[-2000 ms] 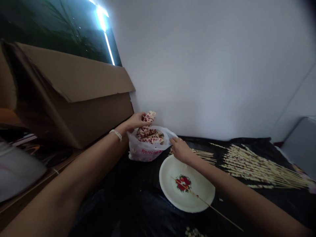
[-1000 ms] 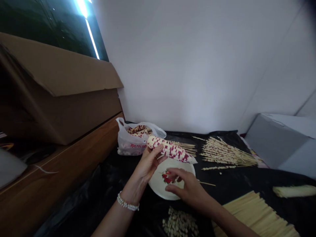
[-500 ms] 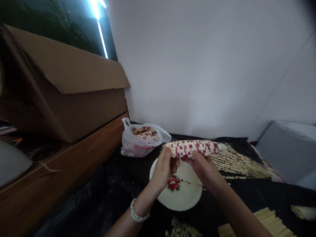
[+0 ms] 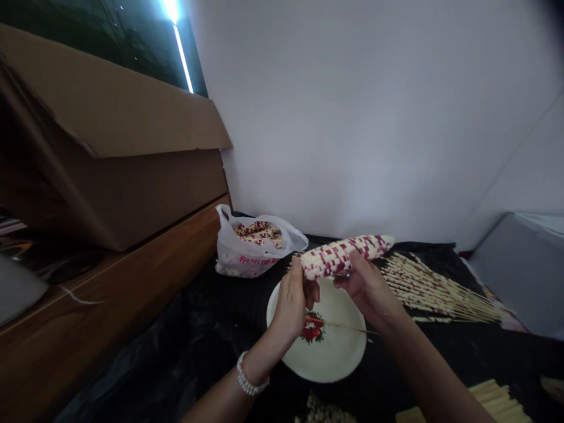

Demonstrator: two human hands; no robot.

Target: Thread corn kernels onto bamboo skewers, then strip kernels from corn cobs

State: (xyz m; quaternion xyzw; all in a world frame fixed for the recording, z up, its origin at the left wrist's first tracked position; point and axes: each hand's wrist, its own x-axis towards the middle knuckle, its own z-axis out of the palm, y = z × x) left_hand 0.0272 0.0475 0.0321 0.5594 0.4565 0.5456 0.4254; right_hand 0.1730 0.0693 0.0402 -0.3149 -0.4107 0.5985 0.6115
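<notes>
A person's two hands hold one corn cob (image 4: pixel 330 257), white speckled with purple, in the air over the far side of a white bowl (image 4: pixel 326 365). The left hand (image 4: pixel 285 302) grasps the blunt end, its thumb up against the cob and its other fingers curled beneath, partly out of sight. The right hand (image 4: pixel 370 288) grips the middle with the thumb laid across the kernels; the fingers under the cob are mostly hidden. The tapered end points away to the right, tilted slightly up.

The bowl sits on a black sheet (image 4: pixel 220 329), its upper rim and part of its printed red flower (image 4: pixel 312 327) covered by the hands. A thin stick (image 4: pixel 348 326) lies across the bowl and over its right rim; its left end is hard to make out.

Near the sheet's far edge, a white plastic bag (image 4: pixel 247 252) stands open, with more cobs (image 4: pixel 259 233) showing at its mouth; how many lie lower down cannot be told. Towards the far right corner, a fan of kernel-covered skewers (image 4: pixel 423 288) is partly hidden behind the right hand.

Along the bottom, the frame cuts off a dim heap of kernels (image 4: pixel 324 411) and some pale flat sticks (image 4: pixel 496 399), the latter also interrupted by the right forearm. A pale object (image 4: pixel 553 388) at the right border is too cropped to identify.
</notes>
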